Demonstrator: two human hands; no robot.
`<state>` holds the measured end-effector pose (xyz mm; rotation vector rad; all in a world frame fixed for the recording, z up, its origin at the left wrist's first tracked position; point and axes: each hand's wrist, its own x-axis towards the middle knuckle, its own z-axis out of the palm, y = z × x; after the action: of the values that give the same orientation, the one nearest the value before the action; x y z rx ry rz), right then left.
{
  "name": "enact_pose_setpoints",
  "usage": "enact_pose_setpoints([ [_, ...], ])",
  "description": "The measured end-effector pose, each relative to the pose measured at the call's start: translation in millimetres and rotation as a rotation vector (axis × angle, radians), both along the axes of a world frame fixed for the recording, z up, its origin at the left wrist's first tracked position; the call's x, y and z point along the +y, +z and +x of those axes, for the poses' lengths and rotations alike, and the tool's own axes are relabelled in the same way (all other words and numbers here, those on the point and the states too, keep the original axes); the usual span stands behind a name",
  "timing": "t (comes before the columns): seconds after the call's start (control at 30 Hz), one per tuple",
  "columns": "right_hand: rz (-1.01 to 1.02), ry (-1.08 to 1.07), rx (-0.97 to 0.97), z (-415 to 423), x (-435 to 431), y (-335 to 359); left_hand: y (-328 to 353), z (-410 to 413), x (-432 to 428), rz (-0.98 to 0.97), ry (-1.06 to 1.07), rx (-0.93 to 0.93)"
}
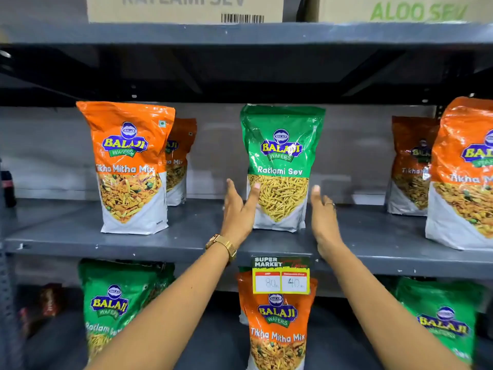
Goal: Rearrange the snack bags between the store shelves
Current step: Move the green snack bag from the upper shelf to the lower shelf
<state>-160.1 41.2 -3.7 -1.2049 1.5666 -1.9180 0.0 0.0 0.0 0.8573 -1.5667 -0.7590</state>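
Green plastic catches the light at the middle of the grey metal shelf (pixel 186 244): the Ratlami Sev bag (pixel 280 166) stands upright there, its base near the front edge. Your left hand (pixel 238 209) is at its 8 o'clock with fingers spread and the thumb touching the bag's lower left edge; your right hand (pixel 324 217) is at its 4 o'clock, palm turned inward, just beside the bag, and you cannot tell whether it touches. Both hands are unclenched and grip nothing, one on each side of the bag. A gold wristwatch (pixel 221 245) sits on your left wrist.

At 9 o'clock from the green bag stands an orange Tikha Mitha Mix bag (pixel 130 166), well apart from it, with a second orange bag (pixel 178 161) behind that. At 3 o'clock, at the frame's edge, two more orange bags (pixel 464 172) stand one behind the other.

At 6 o'clock a supermarket price tag (pixel 281 275) hangs from the shelf edge, overlapping the top of an orange Tikha Mitha Mix bag on the lower shelf (pixel 277 332). Green bags (pixel 112 305) flank it at 7 and 5 o'clock. Cardboard cartons (pixel 184 8) sit at 12 o'clock.
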Motion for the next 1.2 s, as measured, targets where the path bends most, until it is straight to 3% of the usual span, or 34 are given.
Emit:
enact_pose_setpoints([
  [0.13,0.069,0.103,-0.087,-10,-12,-2,-4,2,-7,0.163,-0.149,0.133],
  [0.37,0.029,0.316,0.041,-13,-14,-8,-15,9,-32,0.252,-0.251,0.207],
  [0.53,-0.030,0.260,0.061,-17,-14,-10,-10,8,-27,0.146,-0.186,0.098],
  [0.8,-0.121,0.210,0.230,-19,14,11,17,12,-14,0.038,-0.163,0.093],
  [0.87,-0.043,0.046,0.149,-31,78,-33,-23,-10,34,0.077,-0.257,-0.023],
  [1.2,-0.190,0.133,0.118,-9,155,-35,-14,20,124,-0.042,-0.233,-0.050],
])
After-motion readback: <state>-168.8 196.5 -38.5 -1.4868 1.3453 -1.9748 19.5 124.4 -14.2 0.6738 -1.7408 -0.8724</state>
